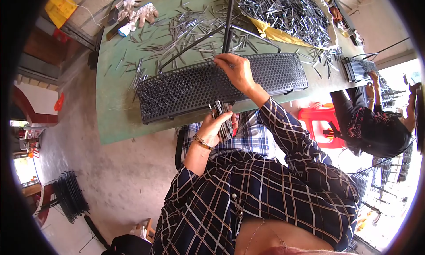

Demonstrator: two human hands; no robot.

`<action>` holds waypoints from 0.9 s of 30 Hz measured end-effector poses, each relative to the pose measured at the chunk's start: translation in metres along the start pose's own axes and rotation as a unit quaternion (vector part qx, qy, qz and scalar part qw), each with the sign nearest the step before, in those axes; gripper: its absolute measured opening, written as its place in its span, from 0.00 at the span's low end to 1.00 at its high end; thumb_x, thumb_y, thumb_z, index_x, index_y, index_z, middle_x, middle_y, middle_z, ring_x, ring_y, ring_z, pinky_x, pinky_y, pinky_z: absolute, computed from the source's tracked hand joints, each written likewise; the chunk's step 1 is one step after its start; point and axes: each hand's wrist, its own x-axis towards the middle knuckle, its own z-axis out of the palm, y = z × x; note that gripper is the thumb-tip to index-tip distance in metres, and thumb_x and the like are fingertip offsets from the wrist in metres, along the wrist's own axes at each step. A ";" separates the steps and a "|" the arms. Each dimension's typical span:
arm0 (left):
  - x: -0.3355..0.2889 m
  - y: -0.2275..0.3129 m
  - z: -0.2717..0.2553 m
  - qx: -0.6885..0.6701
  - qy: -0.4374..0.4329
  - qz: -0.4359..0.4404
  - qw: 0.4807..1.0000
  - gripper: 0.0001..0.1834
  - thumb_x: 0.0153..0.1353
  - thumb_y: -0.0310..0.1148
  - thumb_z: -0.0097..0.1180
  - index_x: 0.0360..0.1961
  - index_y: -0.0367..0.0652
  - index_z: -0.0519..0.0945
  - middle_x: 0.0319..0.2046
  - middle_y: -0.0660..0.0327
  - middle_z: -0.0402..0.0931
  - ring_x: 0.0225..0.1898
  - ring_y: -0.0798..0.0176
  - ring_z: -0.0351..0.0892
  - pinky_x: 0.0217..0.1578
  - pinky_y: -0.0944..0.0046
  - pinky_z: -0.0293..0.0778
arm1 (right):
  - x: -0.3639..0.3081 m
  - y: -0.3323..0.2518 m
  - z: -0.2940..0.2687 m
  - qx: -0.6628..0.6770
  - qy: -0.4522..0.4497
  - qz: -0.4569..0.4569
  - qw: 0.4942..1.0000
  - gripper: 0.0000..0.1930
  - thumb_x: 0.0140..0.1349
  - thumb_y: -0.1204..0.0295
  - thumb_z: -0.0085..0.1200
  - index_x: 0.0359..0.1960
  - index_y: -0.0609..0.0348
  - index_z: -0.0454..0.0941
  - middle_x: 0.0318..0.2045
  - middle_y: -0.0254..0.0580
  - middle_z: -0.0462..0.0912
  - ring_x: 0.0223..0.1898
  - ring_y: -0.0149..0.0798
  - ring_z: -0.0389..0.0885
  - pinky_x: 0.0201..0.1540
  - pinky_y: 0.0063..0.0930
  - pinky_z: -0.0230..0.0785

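Observation:
In front of me a long black perforated metal rack (190,89) lies at the table's near edge, with a black frame of thin rods rising behind it. Small pieces seem to fill many holes on its left part; the right part shows open holes. A bundle of thin grey metal strips (224,122) is gripped in my left hand (212,128), just below the rack's near edge. Over the middle of the rack is my right hand (237,73), thumb and forefinger pinched together at its surface. Whatever those fingertips hold is too small to make out.
Loose strips (186,33) lie scattered across the green table (115,104). A large heap of strips (287,15) rests on yellow sheeting at the back right. Work gloves (144,15) lie back left. Rightward, a co-worker handles another rack (361,69) near a red stool (321,122).

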 end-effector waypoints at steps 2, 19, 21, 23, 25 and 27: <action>0.000 0.001 0.000 0.001 -0.005 0.004 1.000 0.14 0.58 0.29 0.56 0.46 0.40 0.73 0.32 0.61 0.76 0.32 0.67 0.77 0.32 0.65 0.78 | -0.001 0.001 0.003 -0.004 0.015 -0.044 0.999 0.08 0.56 0.71 0.56 0.34 0.61 0.80 0.31 0.44 0.82 0.29 0.41 0.81 0.33 0.28 0.72; -0.002 0.012 0.007 0.008 -0.004 0.069 0.998 0.12 0.59 0.27 0.55 0.44 0.38 0.72 0.30 0.59 0.76 0.29 0.65 0.78 0.29 0.66 0.78 | -0.018 -0.015 -0.017 0.083 -0.262 -0.005 0.961 0.18 0.55 0.59 0.59 0.29 0.66 0.80 0.25 0.43 0.79 0.28 0.34 0.78 0.30 0.28 0.70; -0.001 0.011 0.006 0.032 -0.016 0.095 0.995 0.12 0.58 0.26 0.55 0.44 0.38 0.72 0.30 0.59 0.76 0.28 0.66 0.78 0.29 0.67 0.78 | -0.020 -0.024 -0.024 0.096 -0.334 0.063 0.935 0.16 0.55 0.61 0.60 0.29 0.66 0.80 0.24 0.42 0.79 0.24 0.31 0.76 0.28 0.26 0.68; 0.001 0.011 0.008 0.040 -0.019 0.088 0.995 0.12 0.58 0.26 0.55 0.44 0.38 0.72 0.30 0.59 0.76 0.28 0.66 0.78 0.29 0.67 0.78 | -0.023 -0.024 -0.029 0.114 -0.338 0.090 0.930 0.16 0.55 0.62 0.60 0.29 0.67 0.80 0.24 0.42 0.79 0.23 0.30 0.75 0.27 0.24 0.68; 0.000 0.010 0.013 0.043 -0.007 0.068 0.997 0.12 0.58 0.27 0.56 0.43 0.39 0.73 0.29 0.60 0.76 0.26 0.67 0.78 0.26 0.68 0.77 | -0.026 -0.015 -0.031 0.130 -0.308 0.099 0.937 0.15 0.55 0.62 0.60 0.30 0.66 0.80 0.24 0.39 0.79 0.24 0.27 0.75 0.27 0.21 0.67; 0.002 0.008 0.012 0.047 -0.008 0.064 0.997 0.12 0.58 0.28 0.56 0.43 0.40 0.73 0.29 0.60 0.76 0.26 0.67 0.78 0.25 0.68 0.76 | -0.025 -0.007 -0.032 0.173 -0.260 0.163 0.936 0.15 0.56 0.63 0.60 0.31 0.66 0.80 0.24 0.36 0.79 0.24 0.25 0.74 0.27 0.19 0.67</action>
